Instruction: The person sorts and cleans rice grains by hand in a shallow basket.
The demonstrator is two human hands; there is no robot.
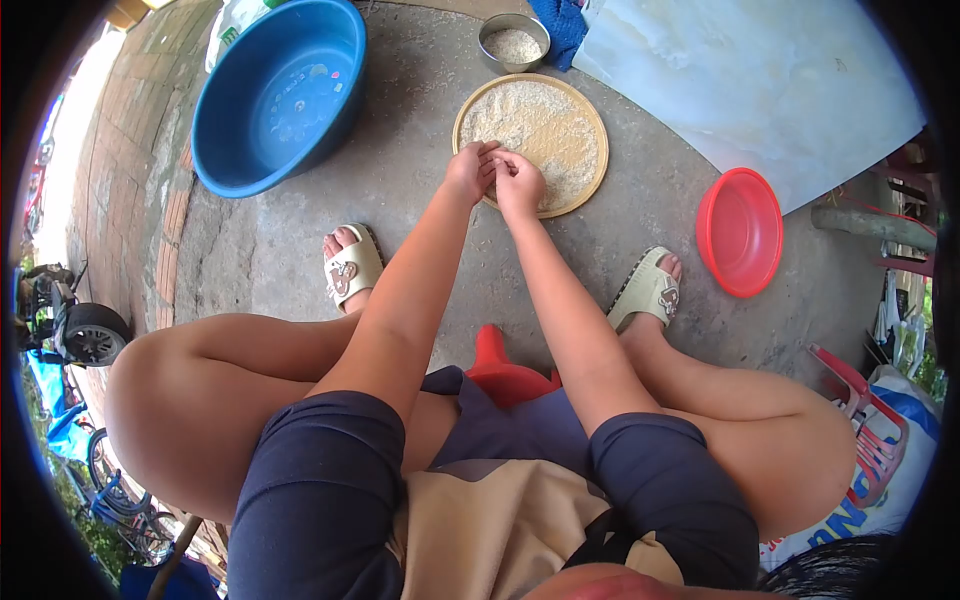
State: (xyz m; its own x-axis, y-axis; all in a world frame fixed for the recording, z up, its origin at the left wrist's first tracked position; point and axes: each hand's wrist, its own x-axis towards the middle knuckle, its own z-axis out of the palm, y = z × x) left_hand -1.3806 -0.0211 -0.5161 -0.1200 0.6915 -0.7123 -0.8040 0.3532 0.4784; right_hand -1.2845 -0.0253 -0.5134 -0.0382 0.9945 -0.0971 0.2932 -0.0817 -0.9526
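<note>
A round, shallow woven tray lies on the ground before me, thinly spread with pale rice grains. My left hand is over the tray's near edge, its fingers stretched out and the palm turned partly up. Against those fingers rests my right hand, its fingers closed in a pinch. Whatever sits between the two hands, if anything, is too small to make out. Just beyond the tray stands a metal bowl with more of the pale rice in it.
A large blue basin stands at the far left, and a red plastic basin at the right. A pale sheet covers ground at the far right. Between my knees is a red stool. My sandaled feet flank the tray's near side.
</note>
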